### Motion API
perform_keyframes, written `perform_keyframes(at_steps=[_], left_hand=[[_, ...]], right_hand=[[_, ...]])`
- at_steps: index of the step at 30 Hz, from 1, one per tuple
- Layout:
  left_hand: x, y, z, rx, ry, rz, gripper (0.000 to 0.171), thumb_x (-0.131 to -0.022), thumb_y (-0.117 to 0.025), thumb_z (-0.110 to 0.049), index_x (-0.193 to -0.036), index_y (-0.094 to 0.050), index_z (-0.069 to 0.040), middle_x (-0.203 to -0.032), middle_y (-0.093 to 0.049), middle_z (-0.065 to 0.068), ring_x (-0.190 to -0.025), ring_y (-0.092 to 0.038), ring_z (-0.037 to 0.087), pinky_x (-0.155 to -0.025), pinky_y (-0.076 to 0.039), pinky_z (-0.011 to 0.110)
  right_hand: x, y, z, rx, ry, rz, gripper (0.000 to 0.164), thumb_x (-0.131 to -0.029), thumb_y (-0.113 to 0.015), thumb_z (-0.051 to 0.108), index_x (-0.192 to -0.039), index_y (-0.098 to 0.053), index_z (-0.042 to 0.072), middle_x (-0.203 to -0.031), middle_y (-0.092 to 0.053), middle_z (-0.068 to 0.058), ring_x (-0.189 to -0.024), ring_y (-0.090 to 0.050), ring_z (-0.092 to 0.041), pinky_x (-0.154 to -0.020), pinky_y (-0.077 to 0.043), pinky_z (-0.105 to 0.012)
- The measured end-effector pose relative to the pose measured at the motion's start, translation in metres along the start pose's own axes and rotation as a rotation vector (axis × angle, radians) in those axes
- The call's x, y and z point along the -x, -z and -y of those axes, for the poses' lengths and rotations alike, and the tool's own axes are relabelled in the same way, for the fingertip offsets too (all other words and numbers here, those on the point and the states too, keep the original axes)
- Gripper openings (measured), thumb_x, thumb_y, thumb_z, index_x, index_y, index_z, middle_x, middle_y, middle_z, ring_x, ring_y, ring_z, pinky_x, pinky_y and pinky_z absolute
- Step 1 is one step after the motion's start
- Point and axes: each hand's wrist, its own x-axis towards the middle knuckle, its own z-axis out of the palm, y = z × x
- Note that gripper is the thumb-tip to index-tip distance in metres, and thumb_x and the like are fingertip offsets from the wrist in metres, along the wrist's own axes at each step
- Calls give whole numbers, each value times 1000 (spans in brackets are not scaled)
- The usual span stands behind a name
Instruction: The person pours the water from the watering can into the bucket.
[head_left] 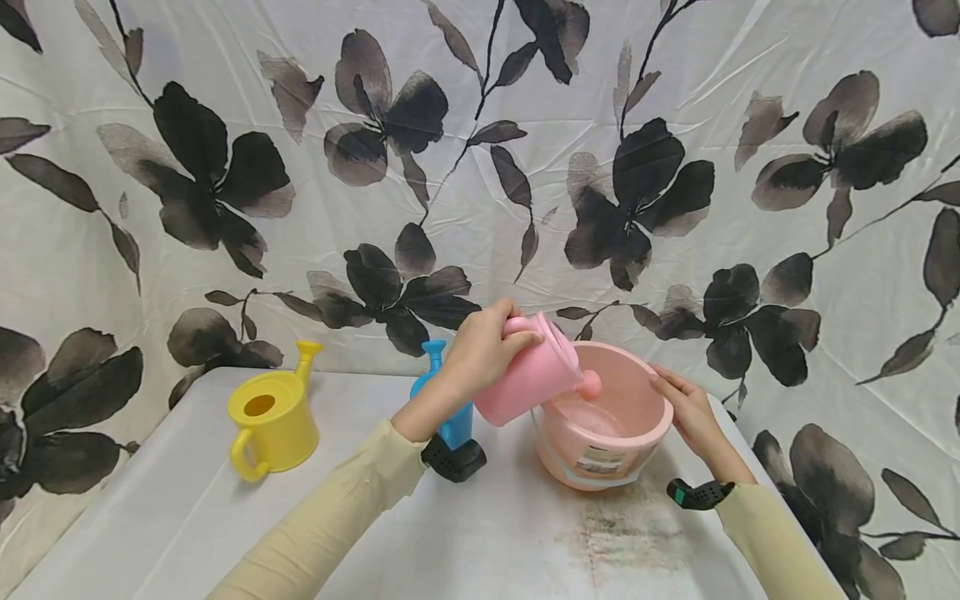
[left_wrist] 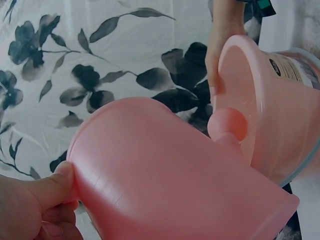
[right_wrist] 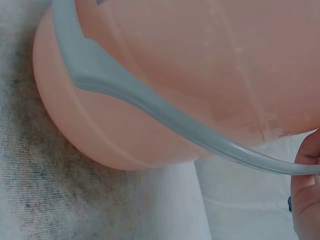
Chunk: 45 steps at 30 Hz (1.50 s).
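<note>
My left hand (head_left: 483, 350) grips the handle of a pink watering can (head_left: 528, 379), held tilted in the air. The can's round spout head (head_left: 589, 385) points over the open mouth of a pale pink bucket (head_left: 600, 450). In the left wrist view, the thumb and curled fingers (left_wrist: 47, 207) hold the can at its handle side. Over at the bucket's right rim, my right hand (head_left: 690, 412) holds the edge. The bucket's grey handle (right_wrist: 150, 107) hangs down along its side. Whether any water leaves the spout cannot be seen.
On the white table (head_left: 495, 533) a yellow watering can (head_left: 277, 421) stands at the left. Behind the left forearm is a blue watering can (head_left: 456, 429), partly hidden. Dark stains (head_left: 622, 533) mark the surface in front of the bucket. A floral cloth (head_left: 510, 200) hangs behind.
</note>
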Motion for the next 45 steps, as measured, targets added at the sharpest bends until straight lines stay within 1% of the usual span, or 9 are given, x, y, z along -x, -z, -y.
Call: perform_keyframes(at_steps=[6, 15, 21, 31, 38, 45], left_hand=[[-2, -1, 0, -14, -13, -4, 26, -88, -69, -28, -83, -53, -9, -73, -54, 4, -72, -52, 19, -63, -40, 27], [-5, -2, 0, -26, -20, -6, 24, -88, -70, -29, -85, -55, -10, -78, -61, 6, -75, -54, 21, -67, -43, 29], [-6, -3, 0, -28, -21, -3, 23, -88, -70, -28, -86, -56, -9, -80, -62, 7, -77, -55, 21, -69, -44, 30], [-7, -3, -1, -24, -23, 2, 24, -88, -69, -29, -86, -56, -9, -79, -60, 7, -76, -55, 21, -68, -43, 30], [-7, -2, -3, -21, -16, 6, 24, -88, -70, -28, -85, -55, -9, -77, -59, 6, -76, -54, 21, -67, -42, 29], [-8, -3, -2, -25, -15, 3, 24, -88, -70, -29, -86, -56, -10, -78, -60, 6, -76, -55, 21, -67, -42, 28]], right_hand=[[1, 0, 1, 4, -5, -1, 66, -100, -52, 27, -146, -24, -11, -102, -58, 28, -97, -58, 13, -82, -50, -11], [1, 1, 2, 23, -16, 4, 66, -100, -51, 29, -147, -24, -8, -107, -55, 26, -99, -57, 13, -83, -49, -11], [1, 1, 2, 32, -15, 8, 66, -100, -51, 30, -147, -25, -8, -107, -55, 26, -99, -57, 14, -83, -49, -11], [-1, 2, 1, 20, -17, 5, 66, -100, -51, 29, -147, -24, -8, -105, -55, 27, -98, -57, 14, -83, -49, -11], [-1, 2, 1, 27, -23, 1, 66, -100, -51, 30, -147, -25, -8, -110, -55, 24, -98, -57, 14, -83, -49, -11], [0, 1, 1, 17, -13, 2, 66, -100, -51, 28, -146, -24, -10, -105, -56, 27, -98, -57, 13, -82, -49, -11]])
